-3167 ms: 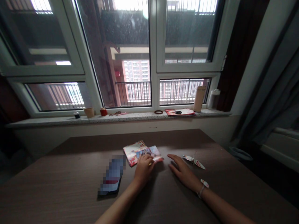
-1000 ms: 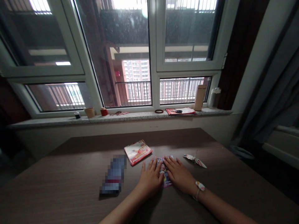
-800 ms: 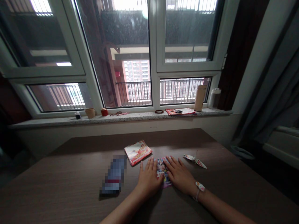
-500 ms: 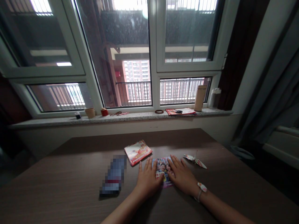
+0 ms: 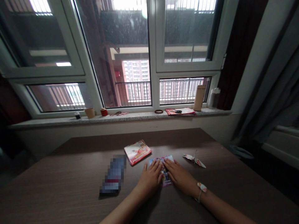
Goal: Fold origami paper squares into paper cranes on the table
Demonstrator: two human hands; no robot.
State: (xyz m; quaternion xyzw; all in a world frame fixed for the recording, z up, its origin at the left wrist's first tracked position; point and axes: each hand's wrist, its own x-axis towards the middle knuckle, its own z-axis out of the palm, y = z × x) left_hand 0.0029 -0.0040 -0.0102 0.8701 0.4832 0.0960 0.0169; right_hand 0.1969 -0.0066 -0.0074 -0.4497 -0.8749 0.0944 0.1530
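Note:
A colourful printed sheet of paper (image 5: 167,179) lies flat on the brown table, partly covered by both hands. My left hand (image 5: 150,177) rests flat on its left side with the fingers stretched out. From the right, my right hand (image 5: 178,174) presses on the paper too, fingers extended, its fingertips close to those of the left. A bracelet with a pale ornament (image 5: 201,187) circles the right wrist. Beyond the right hand lies a folded paper crane (image 5: 194,160). A stack of red and white printed paper (image 5: 137,152) sits beyond the left hand.
A pixelated dark object (image 5: 114,175) lies left of my left hand on the table (image 5: 58,174). Along the windowsill stand a paper cup (image 5: 89,113), a red spool (image 5: 104,112), a bracelet (image 5: 158,111), scissors (image 5: 178,111) on papers, and a tan bottle (image 5: 199,98).
The fingertips of both hands have moved closer together over the paper's upper part, covering more of its printed picture. The crane and the stack stay in place.

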